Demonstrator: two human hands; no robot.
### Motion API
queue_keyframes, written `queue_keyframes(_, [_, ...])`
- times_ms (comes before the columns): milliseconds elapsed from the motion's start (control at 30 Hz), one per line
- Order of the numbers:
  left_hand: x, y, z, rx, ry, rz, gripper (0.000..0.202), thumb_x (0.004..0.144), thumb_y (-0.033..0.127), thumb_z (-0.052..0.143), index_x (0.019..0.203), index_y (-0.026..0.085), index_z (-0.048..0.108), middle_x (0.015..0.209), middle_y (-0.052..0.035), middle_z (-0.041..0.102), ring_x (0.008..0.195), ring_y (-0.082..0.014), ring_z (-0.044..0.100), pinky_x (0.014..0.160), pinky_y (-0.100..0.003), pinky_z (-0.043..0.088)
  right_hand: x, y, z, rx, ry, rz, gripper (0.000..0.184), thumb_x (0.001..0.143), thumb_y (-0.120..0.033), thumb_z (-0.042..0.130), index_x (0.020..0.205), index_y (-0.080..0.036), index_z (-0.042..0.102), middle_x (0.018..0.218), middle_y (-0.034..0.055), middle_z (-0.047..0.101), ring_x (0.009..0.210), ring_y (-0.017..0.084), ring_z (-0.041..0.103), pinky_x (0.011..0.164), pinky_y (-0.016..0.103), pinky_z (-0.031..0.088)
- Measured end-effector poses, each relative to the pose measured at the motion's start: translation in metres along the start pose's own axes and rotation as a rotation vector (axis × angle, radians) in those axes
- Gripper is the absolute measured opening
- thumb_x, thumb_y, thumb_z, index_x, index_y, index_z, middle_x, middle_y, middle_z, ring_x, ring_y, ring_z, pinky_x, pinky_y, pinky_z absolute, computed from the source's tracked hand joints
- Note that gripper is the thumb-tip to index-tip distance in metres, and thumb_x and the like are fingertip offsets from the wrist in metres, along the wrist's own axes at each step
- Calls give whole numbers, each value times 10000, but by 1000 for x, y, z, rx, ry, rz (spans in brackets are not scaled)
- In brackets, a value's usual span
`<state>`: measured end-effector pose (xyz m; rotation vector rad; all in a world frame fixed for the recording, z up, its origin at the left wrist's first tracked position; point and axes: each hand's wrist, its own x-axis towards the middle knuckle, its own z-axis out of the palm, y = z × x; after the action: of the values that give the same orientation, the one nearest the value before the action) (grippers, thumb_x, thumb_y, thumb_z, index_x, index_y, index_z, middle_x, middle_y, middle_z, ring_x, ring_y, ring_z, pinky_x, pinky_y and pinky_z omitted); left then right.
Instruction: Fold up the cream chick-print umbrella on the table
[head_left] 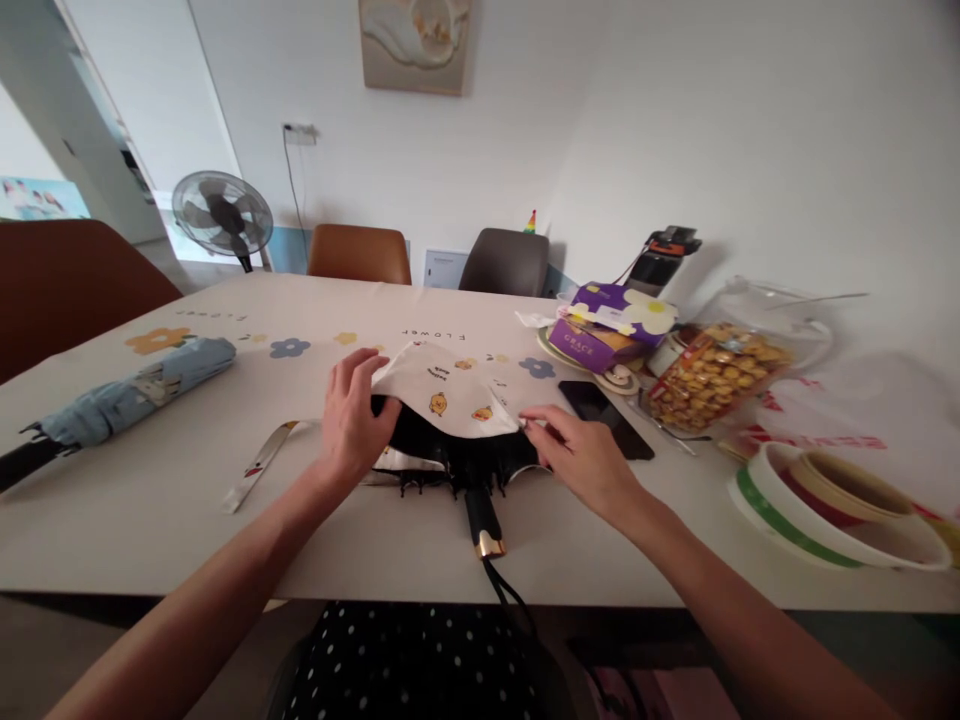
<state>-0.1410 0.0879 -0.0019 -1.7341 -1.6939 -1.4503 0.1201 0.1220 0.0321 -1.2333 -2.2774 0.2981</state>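
In the middle of the table lies a loosely folded umbrella (450, 400), white outside with small yellow ducks and black inside. Its black handle (484, 515), with a gold end and a dark wrist cord, points toward me. My left hand (356, 410) grips the canopy's left edge, thumb against the fabric. At the right corner of the same canopy, my right hand (574, 445) pinches the cloth between thumb and fingers. A pale closing strap (262, 465) extends leftward past my left hand. Most of the ribs are hidden under the fabric.
A rolled blue umbrella (142, 390) lies at the left. On the right are a black phone (607, 418), a purple tissue box (600, 335), a clear jar of snacks (724, 375) and stacked bowls (817, 510). Chairs and a fan (223, 215) stand beyond the table (187, 550).
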Motion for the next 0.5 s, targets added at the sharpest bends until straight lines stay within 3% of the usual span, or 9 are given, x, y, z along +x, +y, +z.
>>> queue_keyframes(67, [-4,19,-7,-13,62,217,356,730,82,533,1076,166,533,1139,-119,552,1089,-237,493,927,-402,409,13,-4,-1,105,-19,50,273,904,-310,370,884,-192,615,514,-35,585,377,107,519,459,221,379])
queue_keyframes(100, [-7,28,-9,-59,36,339,319,748,81,525,1052,176,545,1085,-100,583,1028,-211,530,887,-371,437,20,-7,-2,124,24,67,301,913,-312,350,840,-184,613,523,-28,589,381,103,522,465,219,380])
queue_keyframes(167, [-10,45,-9,-184,-152,502,260,781,74,487,998,188,573,974,-57,628,881,-153,583,775,-288,485,33,-10,-5,92,147,54,299,905,-291,365,788,-172,613,582,0,624,470,118,575,516,225,393])
queue_keyframes(200, [-10,53,-7,-237,-276,517,245,796,74,464,976,187,587,934,-43,641,828,-136,593,732,-261,496,38,-12,-7,51,207,40,273,893,-270,384,805,-171,623,607,12,638,523,134,597,545,233,399])
queue_keyframes(267, [-5,64,5,-271,-472,416,247,808,76,432,945,171,615,923,-44,659,838,-141,604,750,-263,508,45,-14,-10,-58,291,5,238,873,-249,420,844,-172,643,670,40,662,639,176,624,595,257,404])
queue_keyframes(367, [10,71,32,-175,-624,249,265,782,99,469,981,131,640,989,-93,666,974,-215,592,886,-350,475,47,-17,-12,-158,327,-27,236,866,-241,433,893,-175,659,779,67,681,751,217,629,637,286,407])
queue_keyframes(500, [27,69,67,-107,-850,210,336,726,209,585,1053,150,634,1099,-128,635,1015,-274,580,898,-390,454,41,-17,-12,-121,305,-42,239,865,-241,429,912,-175,654,824,69,682,781,224,629,672,303,421])
